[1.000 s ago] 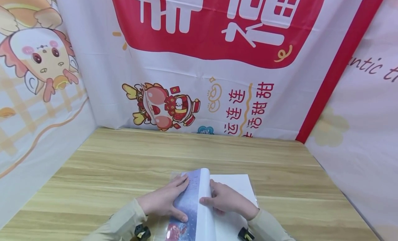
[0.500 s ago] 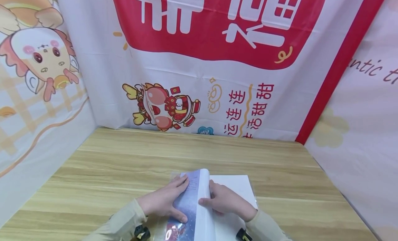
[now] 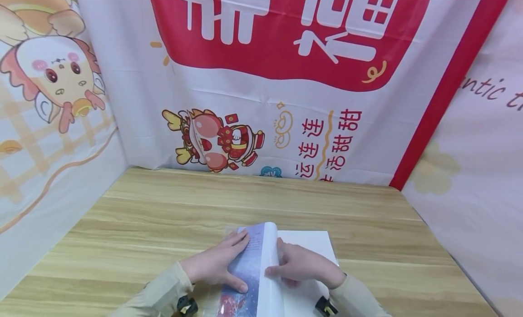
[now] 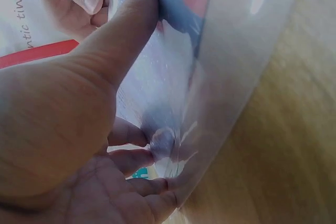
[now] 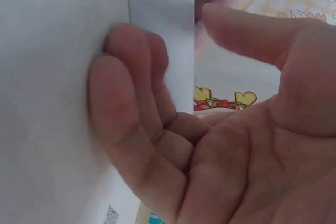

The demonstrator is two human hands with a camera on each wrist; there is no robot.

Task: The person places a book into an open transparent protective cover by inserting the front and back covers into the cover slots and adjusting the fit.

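Note:
A book lies at the near middle of the table, its blue-purple printed side (image 3: 249,262) to the left and a white sheet or page (image 3: 314,246) to the right. Between them a white part (image 3: 270,253) curls up into a rounded fold. My left hand (image 3: 218,264) rests spread on the blue side, its thumb and fingertips touching the surface. Clear plastic film (image 4: 236,72) extends past the book's left edge in the left wrist view. My right hand (image 3: 304,264) holds the fold, thumb over it and curled fingers (image 5: 115,98) along the white surface.
The wooden table (image 3: 196,194) runs back to a white cloth backdrop (image 3: 229,85) with red print. Printed side cloths (image 3: 49,140) stand at left and right. Dark wrist-worn devices (image 3: 187,305) sit at both sleeves.
The right hand has shifted slightly right and toward the body along the fold. The left hand stays in place on the blue side.

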